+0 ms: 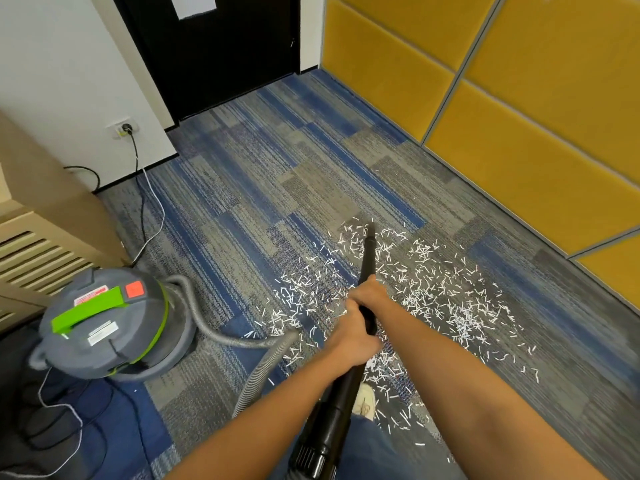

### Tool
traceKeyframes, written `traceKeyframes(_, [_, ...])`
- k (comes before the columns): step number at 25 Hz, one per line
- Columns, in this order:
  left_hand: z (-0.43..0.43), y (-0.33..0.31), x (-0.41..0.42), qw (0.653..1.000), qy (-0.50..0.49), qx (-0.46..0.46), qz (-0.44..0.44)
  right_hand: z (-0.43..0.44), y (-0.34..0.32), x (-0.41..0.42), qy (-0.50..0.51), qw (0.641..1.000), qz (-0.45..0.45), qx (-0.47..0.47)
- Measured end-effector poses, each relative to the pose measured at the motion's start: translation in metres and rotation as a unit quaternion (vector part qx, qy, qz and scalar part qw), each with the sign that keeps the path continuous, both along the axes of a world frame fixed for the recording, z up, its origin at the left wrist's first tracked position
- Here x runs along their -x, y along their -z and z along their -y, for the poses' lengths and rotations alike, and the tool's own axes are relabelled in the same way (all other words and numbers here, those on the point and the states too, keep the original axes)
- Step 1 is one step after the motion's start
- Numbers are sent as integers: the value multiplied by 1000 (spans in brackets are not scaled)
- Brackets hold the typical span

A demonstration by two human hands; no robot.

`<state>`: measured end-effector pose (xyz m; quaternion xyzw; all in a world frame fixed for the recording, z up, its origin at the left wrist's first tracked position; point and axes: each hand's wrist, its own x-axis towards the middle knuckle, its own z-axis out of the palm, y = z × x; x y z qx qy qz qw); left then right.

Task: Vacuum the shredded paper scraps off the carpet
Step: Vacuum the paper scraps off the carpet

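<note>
I had both hands wrapped round the black wand (368, 258). My right hand (371, 293) sat farther down toward the nozzle to steer the tip, and my left hand (354, 336) sat just behind it to carry the weight, the fingers of each curled tight about the tube. The nozzle end rested at the far edge of the shredded paper scraps (445, 299). They lay thick across the carpet (249, 202), from that tip back to my shoe (363, 400) and out to the right toward the yellow wall panels (519, 133). I judged the far side a sensible place for the tip, since from there I could draw the wand back through the mess. The canister vacuum (110, 323) stood at my left, clear of the scraps. Its grey hose (249, 342) looped round to the wand with slack to spare, and its cord (136, 157) was plugged into the wall socket (125, 127). Nearly all the paper was not yet picked up.
</note>
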<state>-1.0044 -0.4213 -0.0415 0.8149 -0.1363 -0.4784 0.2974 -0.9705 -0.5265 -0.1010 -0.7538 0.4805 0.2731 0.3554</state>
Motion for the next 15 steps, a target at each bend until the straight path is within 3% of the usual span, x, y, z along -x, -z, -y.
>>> traceKeyframes(8, [18,-1,-2,1000,15,-3,11,21,-4,2,-27,999,-22,19])
traceKeyframes(15, [20,2,-16,999,-25,-1,37,17,-2,-20,-38,999,15,-18])
